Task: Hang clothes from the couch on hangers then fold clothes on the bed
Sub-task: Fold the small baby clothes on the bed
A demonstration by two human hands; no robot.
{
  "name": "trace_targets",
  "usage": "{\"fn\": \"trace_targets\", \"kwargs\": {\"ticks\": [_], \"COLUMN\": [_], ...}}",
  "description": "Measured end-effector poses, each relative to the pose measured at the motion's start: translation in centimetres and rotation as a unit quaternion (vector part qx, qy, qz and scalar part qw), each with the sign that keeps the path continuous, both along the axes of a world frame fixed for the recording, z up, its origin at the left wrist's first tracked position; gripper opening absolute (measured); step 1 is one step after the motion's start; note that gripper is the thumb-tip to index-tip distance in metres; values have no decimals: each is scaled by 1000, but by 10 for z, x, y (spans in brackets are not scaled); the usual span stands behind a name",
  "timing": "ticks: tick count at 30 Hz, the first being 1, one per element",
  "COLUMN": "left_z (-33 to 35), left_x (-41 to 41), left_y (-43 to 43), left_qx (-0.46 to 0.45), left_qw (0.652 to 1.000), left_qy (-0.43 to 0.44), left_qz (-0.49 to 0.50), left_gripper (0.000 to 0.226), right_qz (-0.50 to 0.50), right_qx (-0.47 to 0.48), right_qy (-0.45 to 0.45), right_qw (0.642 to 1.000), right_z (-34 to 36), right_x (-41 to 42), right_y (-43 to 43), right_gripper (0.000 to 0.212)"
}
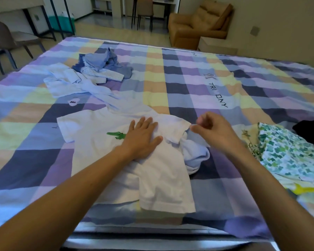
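Note:
A white T-shirt (101,153) with a green crocodile print lies spread on the checked bed cover (188,84), partly folded along its right side. My left hand (143,136) presses flat on its chest, fingers straight. My right hand (212,129) hovers at the shirt's right sleeve tip, its thumb and fingers curled together as if pinching the sleeve edge. A light blue garment (194,154) is bunched under the shirt's right side.
A light blue garment (74,84) and a crumpled blue pile (101,64) lie at the far left of the bed. Green-patterned clothes (286,153) and a dark item (310,127) sit at the right. A tan armchair (198,24) stands beyond the bed.

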State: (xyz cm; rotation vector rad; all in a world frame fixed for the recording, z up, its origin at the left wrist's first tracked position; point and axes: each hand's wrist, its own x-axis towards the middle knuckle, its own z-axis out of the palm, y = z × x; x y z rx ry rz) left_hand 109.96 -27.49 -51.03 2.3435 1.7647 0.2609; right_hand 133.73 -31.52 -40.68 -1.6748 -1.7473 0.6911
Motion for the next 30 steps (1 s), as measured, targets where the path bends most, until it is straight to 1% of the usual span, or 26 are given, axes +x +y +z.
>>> {"fn": "trace_targets", "kwargs": {"ticks": [1,3,4,5,6,9,12,14,16,18,19,21,22,24,26,28,29,30], "left_z": [-3,-10,-13,-14,-15,-16,-17,-17,-16,-13,-11,-4,0,11,20,29,31,32], "left_x": [3,4,4,4,4,4,5,5,6,7,9,13,16,13,2,-21,-35,-50], "left_y": [-1,-4,-5,-6,-6,-6,-7,-6,-5,-5,-6,-17,-26,-50,-69,-84,-87,-88], "left_qx": [1,8,13,16,18,28,31,25,15,0,-9,-26,-37,-63,-43,26,57,80], "left_qw": [1000,1000,1000,999,999,999,999,999,999,998,998,997,998,998,997,990,982,972], "left_qy": [3,9,10,10,11,11,15,28,43,60,66,66,53,6,-47,-136,-181,-220], "left_qz": [11,25,27,27,25,19,8,3,3,7,10,11,3,-22,-49,-40,-18,17], "left_gripper": [72,84,91,96,99,97,97,101,105,107,104,92,85,78,75,64,60,59], "right_qz": [-11,-15,-19,-23,-29,-37,-36,-43,-48,-49,-49,-39,-24,33,87,121,141,167], "right_qx": [-31,-116,-150,-175,-186,-198,-163,-170,-175,-150,-129,-100,-97,-136,-170,-134,-95,-48], "right_qy": [-24,-98,-144,-176,-177,-90,-33,-3,9,5,-10,-42,-26,68,143,141,101,35], "right_qw": [999,988,978,969,966,975,985,985,983,987,990,993,995,988,971,973,980,984], "right_z": [-8,-32,-42,-50,-55,-48,-30,-20,-13,-9,-6,2,6,13,14,3,-4,-13], "right_x": [-3,-8,-11,-13,-16,-27,-37,-47,-58,-69,-73,-86,-92,-109,-117,-119,-118,-117], "right_y": [27,72,86,97,107,119,127,127,125,125,125,122,120,109,99,96,94,93], "right_gripper": [34,71,79,80,74,36,19,16,13,12,13,18,20,23,20,7,9,13]}}
